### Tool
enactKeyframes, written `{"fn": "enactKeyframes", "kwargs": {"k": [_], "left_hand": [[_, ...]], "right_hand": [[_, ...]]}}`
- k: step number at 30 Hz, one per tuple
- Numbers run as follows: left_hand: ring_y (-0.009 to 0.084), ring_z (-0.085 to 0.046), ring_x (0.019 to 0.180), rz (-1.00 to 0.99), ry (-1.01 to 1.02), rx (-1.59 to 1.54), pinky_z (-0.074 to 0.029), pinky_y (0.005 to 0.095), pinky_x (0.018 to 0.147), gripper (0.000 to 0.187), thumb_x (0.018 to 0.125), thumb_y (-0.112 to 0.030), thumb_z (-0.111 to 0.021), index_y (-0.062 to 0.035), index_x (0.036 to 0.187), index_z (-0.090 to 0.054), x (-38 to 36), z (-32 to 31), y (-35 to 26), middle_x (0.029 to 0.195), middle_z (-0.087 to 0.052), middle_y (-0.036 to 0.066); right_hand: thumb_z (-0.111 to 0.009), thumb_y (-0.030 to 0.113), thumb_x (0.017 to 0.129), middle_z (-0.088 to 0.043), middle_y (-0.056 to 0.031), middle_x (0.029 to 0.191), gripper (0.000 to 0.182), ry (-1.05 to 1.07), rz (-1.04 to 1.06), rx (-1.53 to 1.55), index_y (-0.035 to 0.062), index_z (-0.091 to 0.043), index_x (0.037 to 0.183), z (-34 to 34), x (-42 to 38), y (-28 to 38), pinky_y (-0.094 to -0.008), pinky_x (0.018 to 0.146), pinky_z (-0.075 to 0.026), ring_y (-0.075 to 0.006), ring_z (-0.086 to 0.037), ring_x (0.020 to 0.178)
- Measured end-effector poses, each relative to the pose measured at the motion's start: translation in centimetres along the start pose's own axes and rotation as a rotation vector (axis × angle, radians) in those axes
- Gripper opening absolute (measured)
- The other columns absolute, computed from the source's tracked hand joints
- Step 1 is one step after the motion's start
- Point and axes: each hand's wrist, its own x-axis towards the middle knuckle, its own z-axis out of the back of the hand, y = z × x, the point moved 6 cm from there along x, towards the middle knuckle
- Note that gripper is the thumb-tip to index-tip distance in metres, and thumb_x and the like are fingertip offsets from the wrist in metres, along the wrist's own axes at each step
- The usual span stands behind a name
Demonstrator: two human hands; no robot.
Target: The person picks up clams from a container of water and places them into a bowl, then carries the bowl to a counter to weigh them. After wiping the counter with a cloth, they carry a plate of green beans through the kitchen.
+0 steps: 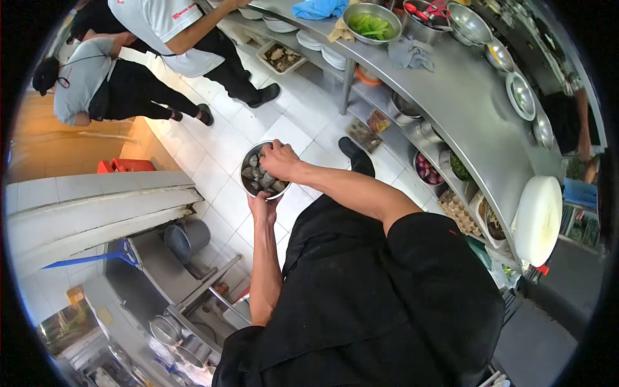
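A round metal bowl (pixel 242 169) filled with grey-brown clams (pixel 263 177) is in front of my body, above the white tiled floor. My left hand (pixel 263 205) grips the bowl at its near side from below, its fingers partly hidden under it. My right hand (pixel 280 160) reaches over the far right rim, with curled fingers among the clams. The fingertips touch the shells, and part of what they hold is hidden.
A steel counter (pixel 445 97) curves along the right, with a bowl of green leaves (pixel 373 26) and several metal bowls. Shelves below hold plates (pixel 333 58) and red onions (pixel 425 169). Two co-workers (pixel 161 39) stand at upper left. A grey bucket (pixel 187 238) sits lower left.
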Motion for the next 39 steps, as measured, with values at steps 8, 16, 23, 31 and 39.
{"fn": "enactKeyframes", "kwargs": {"k": [8,16,23,31,39], "left_hand": [[0.0358,-0.052,0.109,-0.008,-0.003,-0.089,-0.053,0.0555,0.079,0.069,0.066,0.012,-0.036,-0.0135,0.130,-0.032,2.8,-2.9,-2.1,0.125,-0.044,0.016],[0.0317,-0.058,0.097,-0.157,-0.168,-0.185,-0.058,0.0478,0.069,0.064,0.067,0.013,-0.036,-0.0085,0.127,-0.035,7.6,-4.8,-6.2,0.117,-0.049,0.016],[0.0225,-0.061,0.088,-0.248,-0.314,-0.346,-0.057,0.0332,0.060,0.060,0.068,0.013,-0.039,-0.0102,0.123,-0.040,12.0,-1.1,-11.8,0.108,-0.054,0.010],[0.0217,-0.062,0.079,-0.189,-0.386,-0.219,-0.056,0.0319,0.050,0.058,0.066,0.010,-0.041,-0.0078,0.121,-0.042,22.8,9.6,-22.9,0.103,-0.056,0.011],[0.0275,-0.064,0.080,-0.148,-0.357,-0.145,-0.060,0.0397,0.059,0.058,0.066,0.010,-0.040,-0.0076,0.122,-0.040,35.4,18.1,-38.4,0.105,-0.056,0.014]], "right_hand": [[-0.062,0.010,0.070,-0.055,-0.0183,0.106,0.021,0.198,0.035,0.212,0.0045,-0.067,0.090,3.5,4.1,-3.6,-0.0457,0.075,-0.051,-0.0374,-0.054,0.098],[-0.054,0.001,0.077,-0.062,-0.0088,0.091,0.026,0.725,-0.262,1.691,0.0017,-0.059,0.103,5.3,15.3,-8.4,-0.0213,0.045,-0.039,-0.0093,-0.054,0.064],[-0.053,0.007,0.085,-0.060,-0.0072,0.086,0.014,0.935,-0.243,1.979,0.0036,-0.057,0.098,4.1,25.3,-1.1,-0.0236,0.046,-0.043,-0.0112,-0.057,0.067],[-0.061,0.009,0.071,-0.065,-0.0161,0.090,0.013,0.676,0.657,0.161,0.0057,-0.066,0.082,-3.2,40.5,7.7,-0.0418,0.062,-0.051,-0.0309,-0.064,0.079],[-0.065,0.012,0.069,-0.067,-0.0131,0.089,0.014,0.584,0.634,-0.225,0.0077,-0.069,0.082,-9.2,56.7,14.2,-0.0409,0.068,-0.055,-0.0277,-0.067,0.083]]}}
